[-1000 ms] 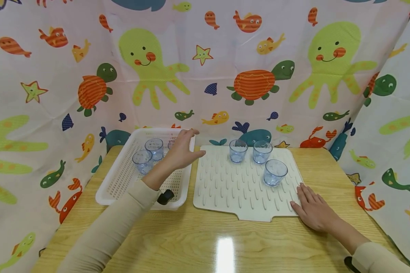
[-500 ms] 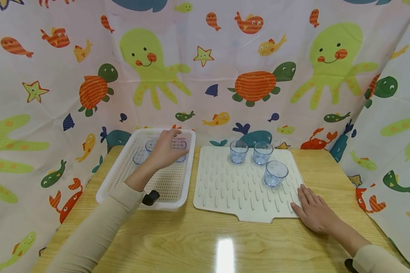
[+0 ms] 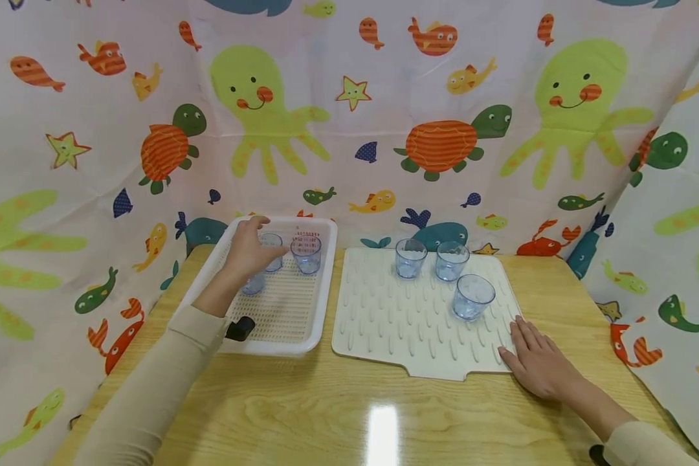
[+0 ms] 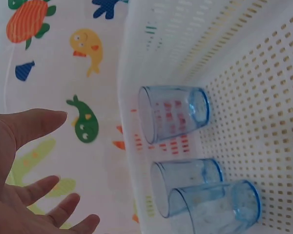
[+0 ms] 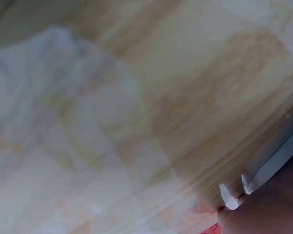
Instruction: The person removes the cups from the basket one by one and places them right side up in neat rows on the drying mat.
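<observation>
My left hand point(image 3: 246, 251) hovers over the white perforated basket point(image 3: 325, 294), thumb and fingers spread, holding nothing. Three bluish clear glasses stand in the basket: a back right glass point(image 3: 307, 257), a back middle glass point(image 3: 274, 260) and a nearer glass point(image 3: 254, 283), the last two partly covered by the hand. In the left wrist view, a gap separates the fingers point(image 4: 63, 209) from the glasses. Flat, my right hand point(image 3: 538, 364) rests at the right edge of a ridged white draining mat point(image 3: 378, 323). That mat carries a left glass point(image 3: 410, 260), a middle glass point(image 3: 452, 262) and a front glass point(image 3: 473, 299).
A wooden table point(image 3: 279, 401) lies under everything, its surface showing in front of the basket and mat. Behind and at both sides hangs a curtain point(image 3: 349, 155) printed with sea animals. The right wrist view is mostly blurred.
My left hand has moved left, from the basket's right rim to above the glasses on its left. The back right glass has come into full view. My right hand has stayed put.
</observation>
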The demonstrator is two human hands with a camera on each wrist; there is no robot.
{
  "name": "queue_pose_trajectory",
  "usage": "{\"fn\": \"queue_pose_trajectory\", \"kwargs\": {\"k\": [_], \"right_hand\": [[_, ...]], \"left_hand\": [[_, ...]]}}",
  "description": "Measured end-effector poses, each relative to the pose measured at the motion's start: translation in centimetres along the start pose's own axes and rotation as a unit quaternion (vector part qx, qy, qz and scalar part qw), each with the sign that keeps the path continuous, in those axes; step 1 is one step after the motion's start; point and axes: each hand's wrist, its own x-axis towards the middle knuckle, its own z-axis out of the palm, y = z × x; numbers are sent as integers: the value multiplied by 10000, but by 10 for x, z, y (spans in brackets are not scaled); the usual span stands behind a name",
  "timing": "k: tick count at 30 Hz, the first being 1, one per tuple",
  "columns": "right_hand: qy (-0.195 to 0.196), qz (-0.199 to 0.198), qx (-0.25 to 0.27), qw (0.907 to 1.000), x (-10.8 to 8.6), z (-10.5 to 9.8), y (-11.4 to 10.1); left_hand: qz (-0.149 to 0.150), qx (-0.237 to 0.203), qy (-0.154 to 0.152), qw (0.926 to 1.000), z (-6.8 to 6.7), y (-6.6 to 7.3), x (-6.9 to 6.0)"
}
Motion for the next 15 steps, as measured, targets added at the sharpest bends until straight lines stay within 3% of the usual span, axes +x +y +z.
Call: {"fn": "queue_pose_trajectory", "kwargs": {"k": [15], "right_hand": [[2, -31, 91, 10000, 3, 4, 4]], "left_hand": [[-1050, -106, -277, 9940, -9, -41, 11]]}}
